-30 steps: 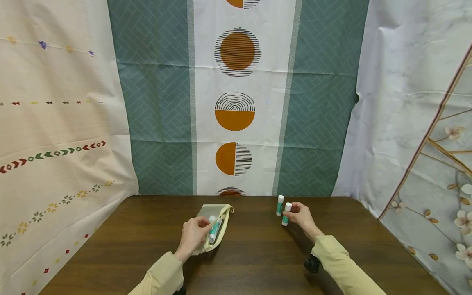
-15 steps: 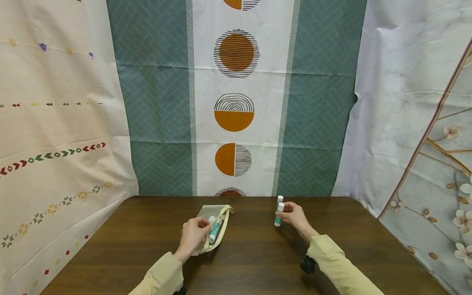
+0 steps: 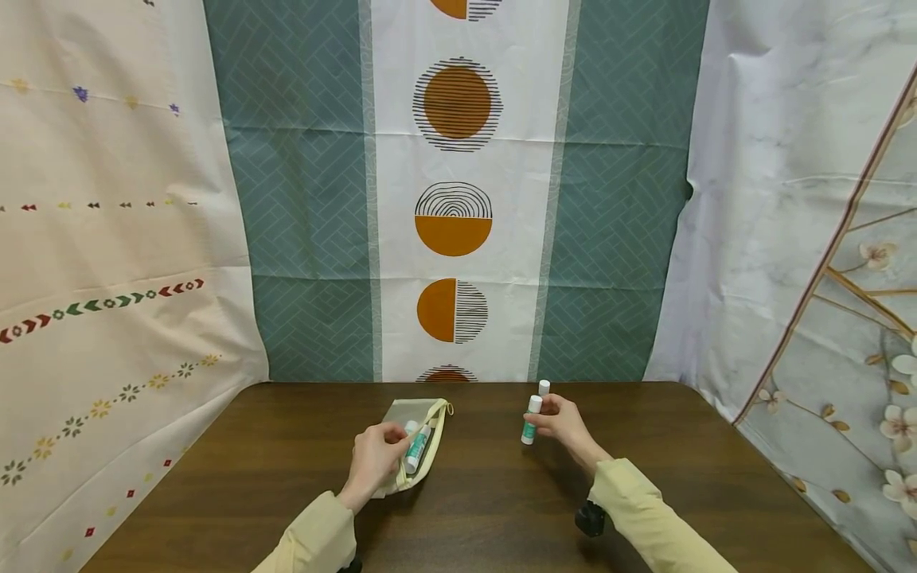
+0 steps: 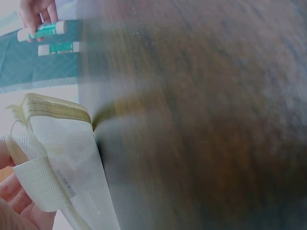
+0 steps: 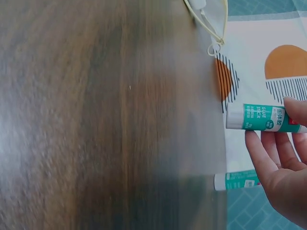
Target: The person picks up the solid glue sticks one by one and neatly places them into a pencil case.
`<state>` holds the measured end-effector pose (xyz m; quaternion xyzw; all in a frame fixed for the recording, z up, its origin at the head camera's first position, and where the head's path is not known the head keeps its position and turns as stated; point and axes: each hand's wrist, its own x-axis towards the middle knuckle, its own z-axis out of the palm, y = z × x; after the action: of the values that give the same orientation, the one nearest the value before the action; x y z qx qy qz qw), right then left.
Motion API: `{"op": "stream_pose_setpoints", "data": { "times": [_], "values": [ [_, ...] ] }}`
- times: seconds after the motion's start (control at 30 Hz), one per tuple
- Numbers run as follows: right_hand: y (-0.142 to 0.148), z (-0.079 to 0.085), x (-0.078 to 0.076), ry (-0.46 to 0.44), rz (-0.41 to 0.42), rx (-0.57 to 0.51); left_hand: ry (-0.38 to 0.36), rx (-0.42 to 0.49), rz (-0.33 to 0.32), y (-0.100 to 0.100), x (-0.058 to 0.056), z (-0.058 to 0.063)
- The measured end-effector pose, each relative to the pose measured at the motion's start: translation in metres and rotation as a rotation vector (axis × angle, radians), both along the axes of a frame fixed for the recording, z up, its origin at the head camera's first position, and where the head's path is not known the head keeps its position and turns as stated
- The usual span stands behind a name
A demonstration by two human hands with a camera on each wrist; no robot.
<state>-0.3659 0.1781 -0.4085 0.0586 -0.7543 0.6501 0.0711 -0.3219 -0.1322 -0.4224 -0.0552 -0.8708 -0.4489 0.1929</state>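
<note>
My left hand (image 3: 374, 463) pinches the edge of a pale yellow mesh zip pouch (image 4: 67, 148) that lies gaping on the table. Inside the pouch, glue sticks (image 3: 416, 451) with white caps and green labels show. Over to the right, my right hand (image 3: 571, 434) grips another glue stick (image 5: 263, 118) between thumb and fingers, tilted slightly, close over the table. Behind it a further glue stick (image 5: 237, 180) stands upright on the table; in the head view only its white cap shows past the hand.
The dark brown wooden table (image 3: 473, 517) ends against a patterned cloth (image 3: 458, 159) at the back. More patterned cloths hang at left and right. A small ring pull (image 5: 214, 48) dangles from the pouch's corner.
My right hand has moved left with the glue stick, passing in front of the upright one and now sitting to its left. The left hand and pouch have stayed put.
</note>
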Motion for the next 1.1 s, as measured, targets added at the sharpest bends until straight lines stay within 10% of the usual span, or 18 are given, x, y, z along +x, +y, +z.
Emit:
{"op": "stream_pose_setpoints", "data": {
  "times": [1.1],
  "values": [
    [-0.056, 0.005, 0.006, -0.008, 0.168, -0.094, 0.007, 0.034, -0.006, 0.002, 0.001, -0.002]
  ]
}}
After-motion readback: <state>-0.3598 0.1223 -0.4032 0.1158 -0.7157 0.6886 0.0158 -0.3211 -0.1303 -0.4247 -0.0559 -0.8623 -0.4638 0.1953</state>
